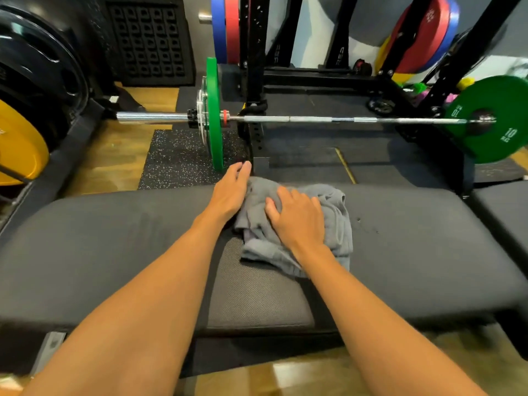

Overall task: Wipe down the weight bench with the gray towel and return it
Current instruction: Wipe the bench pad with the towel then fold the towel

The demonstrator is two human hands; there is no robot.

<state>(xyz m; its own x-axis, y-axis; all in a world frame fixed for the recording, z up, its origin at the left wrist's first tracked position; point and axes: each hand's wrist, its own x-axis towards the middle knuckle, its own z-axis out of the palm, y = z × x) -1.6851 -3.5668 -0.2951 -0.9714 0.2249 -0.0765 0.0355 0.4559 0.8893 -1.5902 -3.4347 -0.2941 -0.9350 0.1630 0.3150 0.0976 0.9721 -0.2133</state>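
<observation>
A crumpled gray towel lies on the black padded weight bench, near its far edge at the middle. My right hand rests flat on top of the towel, fingers bent into the cloth. My left hand lies at the towel's left edge, fingers stretched out over the bench's far rim and touching the cloth's corner. A mesh-textured panel of the bench shows between my forearms.
A barbell with green plates lies across the floor just beyond the bench. A black rack stands behind it with red and blue plates. Black and yellow plates are stacked at left. A second pad adjoins at right.
</observation>
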